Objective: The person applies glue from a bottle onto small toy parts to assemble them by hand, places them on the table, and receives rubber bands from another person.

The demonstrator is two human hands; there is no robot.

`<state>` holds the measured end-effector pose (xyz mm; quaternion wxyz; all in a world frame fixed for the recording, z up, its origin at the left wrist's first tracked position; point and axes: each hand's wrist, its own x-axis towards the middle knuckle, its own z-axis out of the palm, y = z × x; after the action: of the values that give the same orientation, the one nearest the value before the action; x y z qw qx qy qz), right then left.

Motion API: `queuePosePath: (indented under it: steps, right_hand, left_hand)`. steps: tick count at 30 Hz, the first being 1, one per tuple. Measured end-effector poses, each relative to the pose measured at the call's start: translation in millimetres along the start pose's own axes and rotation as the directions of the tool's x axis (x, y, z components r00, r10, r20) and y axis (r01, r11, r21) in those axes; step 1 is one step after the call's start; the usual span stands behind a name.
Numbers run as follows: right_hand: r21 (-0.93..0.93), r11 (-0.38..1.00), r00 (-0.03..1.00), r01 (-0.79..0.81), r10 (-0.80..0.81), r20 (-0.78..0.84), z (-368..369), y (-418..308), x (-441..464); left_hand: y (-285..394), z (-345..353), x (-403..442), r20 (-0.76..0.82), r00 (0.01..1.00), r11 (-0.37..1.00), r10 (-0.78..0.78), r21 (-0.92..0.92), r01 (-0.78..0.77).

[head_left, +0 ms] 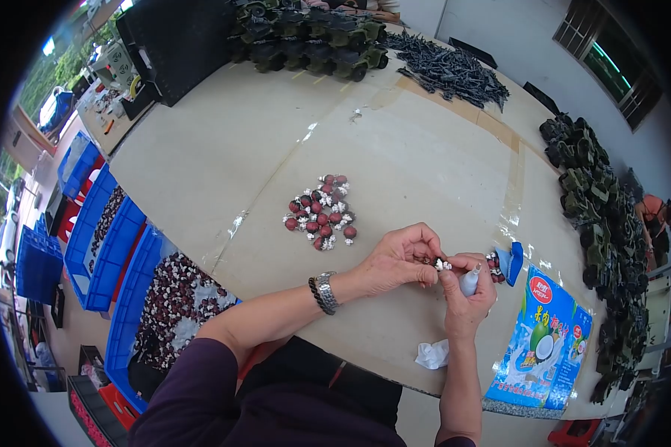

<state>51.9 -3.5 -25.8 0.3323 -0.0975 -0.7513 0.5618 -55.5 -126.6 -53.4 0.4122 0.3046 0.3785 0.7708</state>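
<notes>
Over the right part of the table, my left hand (404, 257) and my right hand (470, 294) meet at the fingertips. Between them is a small white and dark red piece (441, 264), pinched by my left fingers and touched by my right ones. A small white bottle (470, 280) with a narrow tip points up out of my right hand, held in its curled fingers. A pile of dark red balls with white parts (320, 212) lies to the left of my hands. More such pieces (493, 262) sit just beyond my right hand, beside a blue object (511, 263).
Blue bins (115, 339) of small pieces stand at the left. A crumpled white tissue (432, 354) and a blue printed cardboard sheet (543, 339) lie near the front edge. Green toy vehicles (298, 48) and grey parts (451, 68) are at the back; a person (652, 220) is at far right.
</notes>
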Motion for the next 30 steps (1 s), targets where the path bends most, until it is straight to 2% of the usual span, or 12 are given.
queuePosePath:
  steps: [1, 3, 10, 13, 16, 19, 26, 30]
  right_hand:
    - [0.003, 1.000, 1.000, -0.015, 0.015, 0.001, 0, 1, 0]
    - [-0.005, 1.000, 1.000, -0.020, 0.020, -0.002, -1, 6, -1]
    - [0.010, 0.998, 0.996, -0.056, 0.056, -0.070, 0, 7, -4]
    - [-0.026, 0.999, 0.997, -0.029, 0.027, -0.067, -3, 8, -3]
    - [-0.053, 0.998, 0.998, 0.021, -0.024, -0.055, -4, 9, -1]
    - [-0.127, 0.976, 0.983, 0.178, -0.182, -0.020, -4, 8, 1]
    - [-0.138, 0.970, 0.979, 0.201, -0.205, -0.014, -6, 8, 2]
    - [-0.083, 0.982, 0.985, 0.171, -0.172, -0.004, -7, 5, 3]
  left_hand:
    - [-2, 0, 1, 0.001, 1.000, 1.000, -0.001, -0.002, 0.001]
    - [-6, 0, 2, 0.018, 0.995, 0.995, 0.096, 0.024, -0.096]
    - [-6, 7, 3, -0.012, 0.990, 0.989, 0.138, 0.056, -0.137]
    - [-14, 5, 1, 0.010, 0.977, 0.954, 0.212, 0.216, -0.209]
    - [-8, 8, -2, 0.018, 0.986, 0.963, 0.164, 0.213, -0.164]
    - [-9, 8, -2, 0.024, 0.985, 0.960, 0.169, 0.222, -0.170]
    - [-8, 8, -4, 0.022, 0.985, 0.947, 0.172, 0.271, -0.171]
    - [-11, 6, -4, 0.051, 0.983, 0.939, 0.179, 0.289, -0.186]
